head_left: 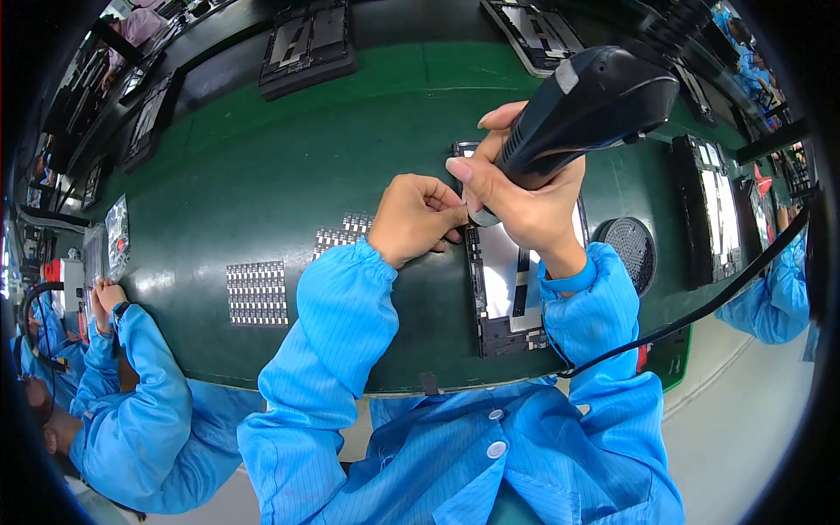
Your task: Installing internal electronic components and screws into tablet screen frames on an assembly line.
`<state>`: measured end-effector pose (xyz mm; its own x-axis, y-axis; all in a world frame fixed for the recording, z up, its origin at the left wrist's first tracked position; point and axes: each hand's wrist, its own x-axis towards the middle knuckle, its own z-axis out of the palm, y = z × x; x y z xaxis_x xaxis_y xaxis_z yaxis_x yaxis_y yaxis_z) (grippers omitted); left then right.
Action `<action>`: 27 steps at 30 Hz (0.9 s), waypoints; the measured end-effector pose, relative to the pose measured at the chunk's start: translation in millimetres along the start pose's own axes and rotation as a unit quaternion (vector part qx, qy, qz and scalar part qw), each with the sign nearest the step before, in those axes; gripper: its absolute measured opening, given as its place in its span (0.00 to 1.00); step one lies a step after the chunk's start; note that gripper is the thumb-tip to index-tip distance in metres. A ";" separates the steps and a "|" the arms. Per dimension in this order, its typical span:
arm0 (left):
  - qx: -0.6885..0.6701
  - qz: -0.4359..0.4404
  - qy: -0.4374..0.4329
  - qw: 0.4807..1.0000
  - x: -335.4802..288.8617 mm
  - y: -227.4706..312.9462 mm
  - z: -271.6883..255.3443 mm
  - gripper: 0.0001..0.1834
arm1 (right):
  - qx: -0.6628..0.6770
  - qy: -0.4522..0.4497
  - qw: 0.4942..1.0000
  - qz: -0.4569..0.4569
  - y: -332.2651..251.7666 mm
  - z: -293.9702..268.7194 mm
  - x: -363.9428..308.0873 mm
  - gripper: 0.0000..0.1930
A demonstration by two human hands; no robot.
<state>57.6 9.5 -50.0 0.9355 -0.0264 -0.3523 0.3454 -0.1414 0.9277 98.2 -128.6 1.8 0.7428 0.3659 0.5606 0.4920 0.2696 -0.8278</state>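
My right hand (pixel 534 206) is wrapped round a black heat gun (pixel 586 109), its short metal nozzle (pixel 484 217) tilted down at the left edge of an opened tablet housing (pixel 499 289). The housing lies on the green tabletop, with silver panels and a black frame; my right hand and sleeve hide part of it. At that same left edge, close to the nozzle, my left hand (pixel 416 214) is closed in a pinch. What its fingertips hold, if anything, is too small to make out. Sheets of small black-and-white pieces (pixel 257 294) lie left of my left hand, some partly covered by my sleeve.
Right of the housing sits a round black mesh-like disc (pixel 628 254). A stack of tablet housings (pixel 707 210) stands farther right, and more housings (pixel 308 44) line the far side. A black cable (pixel 700 315) runs past my right sleeve. A co-worker's hands (pixel 107 299) rest at the left edge.
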 end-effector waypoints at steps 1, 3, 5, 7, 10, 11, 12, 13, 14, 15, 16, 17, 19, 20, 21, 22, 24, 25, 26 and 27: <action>-0.008 0.001 -0.001 1.000 0.7 -1.6 0.3 0.05 | 0.001 0.002 1.000 0.002 0.3 0.5 -0.2 0.19; -0.017 0.003 -0.001 1.000 1.2 -3.0 0.7 0.05 | 0.000 0.000 1.000 0.001 0.2 1.0 -0.1 0.19; -0.019 0.007 0.006 1.000 1.1 -3.2 1.4 0.06 | -0.002 -0.002 1.000 0.001 -0.3 1.3 -0.1 0.19; -0.022 0.007 0.007 1.000 0.8 -2.3 1.7 0.06 | -0.005 -0.008 1.000 0.008 -0.8 1.4 0.1 0.19; -0.019 0.012 0.009 1.000 0.8 -1.7 2.5 0.06 | -0.008 -0.021 1.000 0.018 -2.4 2.6 -1.3 0.18; -0.012 0.018 0.009 1.000 0.9 -1.9 2.6 0.05 | -0.008 -0.022 1.000 0.018 -1.1 2.8 -1.4 0.18; -0.013 0.018 0.010 1.000 1.3 -2.6 2.5 0.05 | -0.012 -0.032 0.999 0.006 0.4 2.8 -1.9 0.18; -0.011 0.032 0.010 0.999 2.3 -4.2 2.1 0.05 | -0.017 -0.043 0.999 -0.007 1.4 3.1 -2.2 0.18; -0.009 0.046 0.011 0.999 2.8 -5.0 1.3 0.05 | -0.017 -0.044 0.999 -0.006 1.2 3.8 -2.6 0.18; -0.009 0.046 0.011 0.999 3.0 -4.4 1.1 0.05 | -0.038 -0.052 0.998 -0.009 1.0 4.1 -3.3 0.18; -0.005 0.047 0.012 0.999 2.5 -3.0 0.5 0.05 | -0.058 -0.059 0.996 -0.013 0.9 5.1 -3.7 0.17; 0.000 0.047 0.013 0.999 1.7 -1.7 -1.1 0.05 | -0.057 -0.060 0.996 -0.013 1.2 6.8 -3.8 0.17; 0.024 0.049 0.005 0.998 0.2 0.5 -7.2 0.04 | -0.045 -0.061 0.997 -0.018 1.4 10.5 -4.0 0.17; 0.049 0.051 -0.004 0.998 -2.2 2.0 -11.8 0.04 | -0.042 -0.062 0.997 -0.019 0.1 13.6 -4.7 0.17; 0.051 0.051 -0.002 0.997 -6.2 5.2 -19.3 0.04 | -0.021 -0.053 0.998 0.004 -1.8 15.6 -5.8 0.18; 0.099 0.111 0.000 0.989 -9.2 8.3 -29.2 0.06 | -0.003 -0.039 0.999 0.028 -2.0 13.7 -7.4 0.18; 0.155 0.178 0.028 0.971 -17.6 6.6 -55.1 0.11 | -0.015 -0.037 0.999 0.028 -2.4 9.0 -9.0 0.19; 0.225 0.170 0.045 0.958 -26.5 9.7 -72.7 0.14 | -0.027 -0.042 0.998 0.028 -1.9 8.6 -8.4 0.20; 0.295 0.161 0.060 0.940 -34.2 14.2 -83.4 0.17 | -0.020 -0.037 0.999 0.025 -2.9 6.1 -8.5 0.20; 0.306 0.158 0.064 0.937 -42.9 12.7 -88.7 0.17 | 0.008 -0.023 0.999 0.027 -6.5 5.9 -8.2 0.20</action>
<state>28.4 96.5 -12.2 0.9986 -0.0490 -0.0183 -0.0205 -0.6884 0.7250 86.2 -128.1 2.7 0.7469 0.4205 0.5151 0.4433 0.2625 -0.8571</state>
